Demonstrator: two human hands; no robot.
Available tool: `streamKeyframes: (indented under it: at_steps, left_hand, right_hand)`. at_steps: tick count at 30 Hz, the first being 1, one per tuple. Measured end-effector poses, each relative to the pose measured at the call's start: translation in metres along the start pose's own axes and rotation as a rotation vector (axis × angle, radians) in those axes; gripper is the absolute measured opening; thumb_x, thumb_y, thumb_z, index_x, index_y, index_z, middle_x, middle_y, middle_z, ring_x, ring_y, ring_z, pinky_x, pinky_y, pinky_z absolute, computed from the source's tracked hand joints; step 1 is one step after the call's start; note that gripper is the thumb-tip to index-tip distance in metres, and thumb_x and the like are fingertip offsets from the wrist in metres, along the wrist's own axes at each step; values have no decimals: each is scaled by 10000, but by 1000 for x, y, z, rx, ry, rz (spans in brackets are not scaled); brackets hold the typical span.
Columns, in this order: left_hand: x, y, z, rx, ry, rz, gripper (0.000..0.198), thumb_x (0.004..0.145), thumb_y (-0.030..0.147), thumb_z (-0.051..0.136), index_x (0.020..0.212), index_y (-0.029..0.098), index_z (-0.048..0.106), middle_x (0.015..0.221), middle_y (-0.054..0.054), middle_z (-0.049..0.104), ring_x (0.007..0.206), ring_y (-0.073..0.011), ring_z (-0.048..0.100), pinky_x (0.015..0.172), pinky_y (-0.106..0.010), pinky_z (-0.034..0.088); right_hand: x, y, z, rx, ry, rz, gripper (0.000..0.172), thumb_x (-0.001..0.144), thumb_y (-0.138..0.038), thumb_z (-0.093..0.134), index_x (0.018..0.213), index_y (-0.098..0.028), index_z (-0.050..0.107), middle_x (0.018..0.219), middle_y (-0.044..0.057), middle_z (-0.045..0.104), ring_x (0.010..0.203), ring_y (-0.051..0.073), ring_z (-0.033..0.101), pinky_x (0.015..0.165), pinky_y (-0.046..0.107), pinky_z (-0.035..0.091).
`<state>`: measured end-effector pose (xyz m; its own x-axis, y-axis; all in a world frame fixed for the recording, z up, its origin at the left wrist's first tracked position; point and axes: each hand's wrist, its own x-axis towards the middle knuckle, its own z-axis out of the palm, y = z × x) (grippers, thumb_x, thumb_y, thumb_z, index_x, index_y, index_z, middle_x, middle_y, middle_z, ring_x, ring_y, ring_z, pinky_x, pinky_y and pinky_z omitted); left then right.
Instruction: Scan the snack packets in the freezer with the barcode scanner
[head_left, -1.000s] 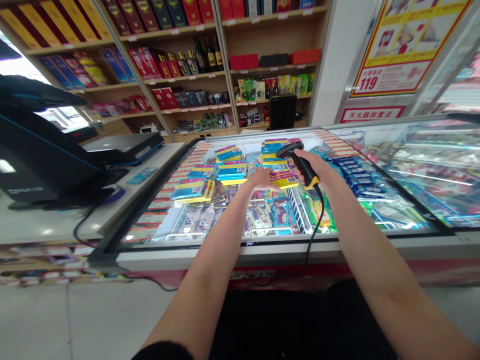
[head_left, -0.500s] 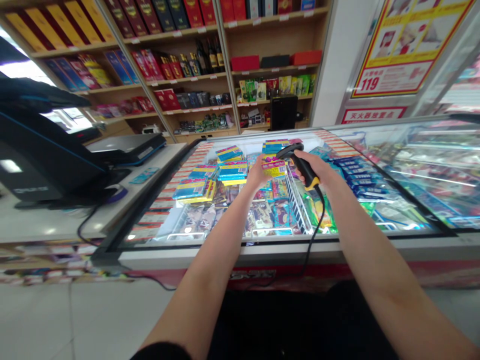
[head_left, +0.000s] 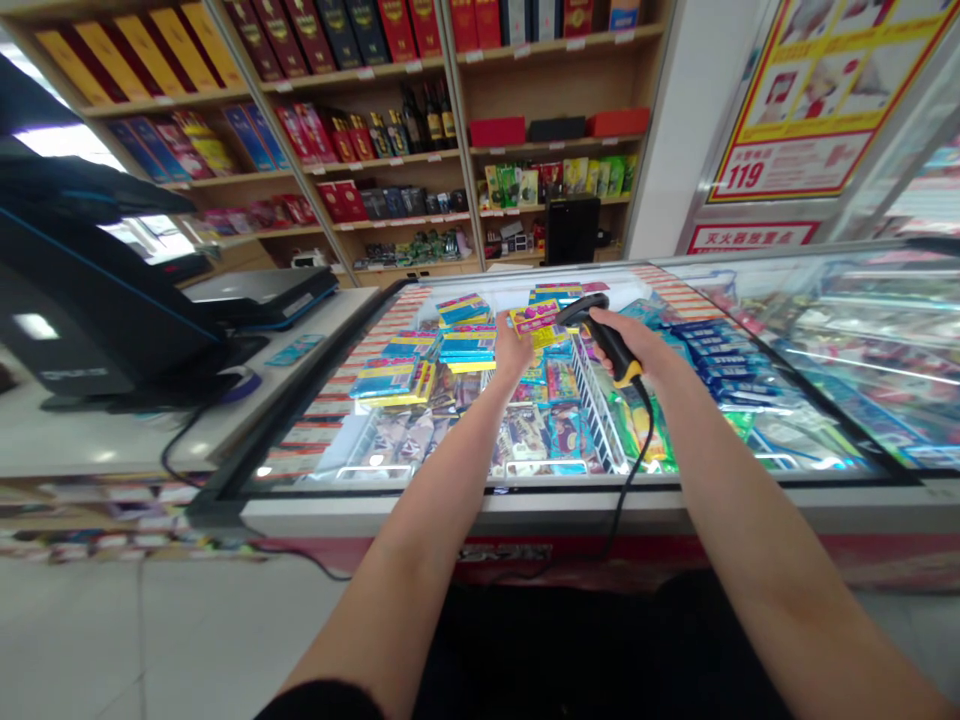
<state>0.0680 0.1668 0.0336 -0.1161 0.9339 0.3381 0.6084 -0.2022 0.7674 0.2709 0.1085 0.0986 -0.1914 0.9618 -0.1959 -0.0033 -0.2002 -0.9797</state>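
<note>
My left hand [head_left: 513,345] is closed on a small yellow and pink box [head_left: 535,317], held over the glass top of a chest freezer [head_left: 315,518]. Wrapped round the handle of a black and yellow barcode scanner [head_left: 613,345] is my right hand [head_left: 630,343]. The scanner's head is close to the box's right end; whether they touch I cannot tell. Stacks of blue and yellow boxes [head_left: 386,377] lie on the glass to the left of my left hand. Another blue and yellow stack [head_left: 553,292] sits just behind the held box.
Wrapped goods show through the glass, parted by a white wire divider [head_left: 595,400]. The scanner's cable [head_left: 637,455] hangs over the freezer's front edge. On the left, a counter [head_left: 150,440] carries a black machine [head_left: 97,300]. Stocked shelves [head_left: 405,160] stand behind.
The box in my left hand has been tilted and shifted slightly, showing more of its pink and yellow face. The scanner stays close by it. The whole view has shifted a little.
</note>
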Motion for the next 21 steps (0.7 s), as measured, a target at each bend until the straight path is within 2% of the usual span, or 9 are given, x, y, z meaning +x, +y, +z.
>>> streamKeyframes:
  at_steps: [3,11,16,21]
  left_hand:
    - [0,1,-2,-62,41,-62,648,848,137,483,1455,201,267,1287,-112,607,1134,-230,631,980,-371,490]
    - [-1,2,-3,-102,65,-53,676,843,100,482,1484,167,278,1394,-133,543,1281,-238,540,1089,-394,433]
    - [1,-1,-2,-92,57,-56,702,856,129,490,1512,211,253,1411,-116,538,1311,-248,521,1092,-418,441]
    - [3,-4,0,-15,26,14,749,872,180,525,1545,226,202,1426,-133,525,1317,-279,515,1097,-454,436]
  right_hand:
    - [0,0,-1,-7,-9,12,348,982,-484,501,881,-162,585,494,8,568,342,130,506,319,223,434]
    - [-3,-2,0,-14,18,24,362,968,-507,527,886,-157,578,498,12,571,343,129,505,320,221,431]
    - [-4,-3,0,-21,13,27,353,975,-494,514,877,-160,574,489,14,564,335,132,500,314,221,420]
    - [-4,-3,-1,-17,-6,18,339,988,-463,492,863,-158,566,481,17,562,338,132,503,316,217,421]
